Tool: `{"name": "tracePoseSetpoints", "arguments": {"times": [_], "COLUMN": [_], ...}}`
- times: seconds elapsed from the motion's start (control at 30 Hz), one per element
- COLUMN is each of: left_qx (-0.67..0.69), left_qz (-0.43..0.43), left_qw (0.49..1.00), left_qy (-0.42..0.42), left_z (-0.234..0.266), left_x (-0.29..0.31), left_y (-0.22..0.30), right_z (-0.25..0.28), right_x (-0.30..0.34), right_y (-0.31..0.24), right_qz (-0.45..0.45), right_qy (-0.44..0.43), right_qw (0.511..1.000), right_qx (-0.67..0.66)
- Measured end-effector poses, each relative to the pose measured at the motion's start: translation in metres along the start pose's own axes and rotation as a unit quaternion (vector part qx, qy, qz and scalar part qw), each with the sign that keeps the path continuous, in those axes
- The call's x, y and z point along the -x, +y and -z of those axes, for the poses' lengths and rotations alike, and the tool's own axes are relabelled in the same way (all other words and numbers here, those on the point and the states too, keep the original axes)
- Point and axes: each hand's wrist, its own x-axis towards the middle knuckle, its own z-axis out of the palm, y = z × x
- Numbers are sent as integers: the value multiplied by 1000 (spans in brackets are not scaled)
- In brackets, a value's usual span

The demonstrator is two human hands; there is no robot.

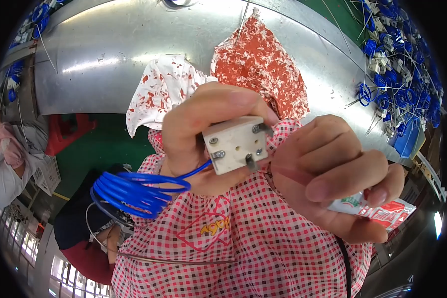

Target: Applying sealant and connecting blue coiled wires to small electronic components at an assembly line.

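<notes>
My left hand (191, 119) grips a small white block (232, 158), with screws, small holes and metal tabs on its face, held up in front of my chest. From the block's left side a blue wire leads to a wound blue coil (139, 194) hanging beside the hand. My right hand (333, 169) is just right of the block, its fingers curled round a small squeeze tube (390, 214) in red, white and green. The tube's nozzle end is hidden by the hand.
A red, white-flecked cloth (258, 54) and a white, red-smeared cloth (159, 82) lie on the metal bench (109, 39). Many blue-coiled parts (407, 84) are heaped at right. A person (10, 164) is at far left, near a red stool (69, 130). A thin rod (179, 261) crosses my checked apron.
</notes>
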Motion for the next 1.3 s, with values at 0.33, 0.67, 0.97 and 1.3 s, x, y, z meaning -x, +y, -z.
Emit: {"name": "tracePoseSetpoints", "arguments": {"times": [0.33,0.67,0.97,1.3], "left_qx": [-58,32,46,70], "left_qz": [56,48,28,4], "left_qw": [982,983,984,981], "left_qy": [-172,-172,-172,-179], "left_z": [14,6,5,-7], "left_x": [-9,-13,-12,-16], "left_y": [3,0,-6,-6], "right_z": [20,25,22,23], "right_x": [-17,-26,-17,-24], "right_y": [-7,-6,-5,-7], "right_qz": [-51,-98,-86,-111], "right_qy": [-141,-137,-86,-114], "right_qw": [985,984,992,985], "right_qx": [86,60,47,60]}}
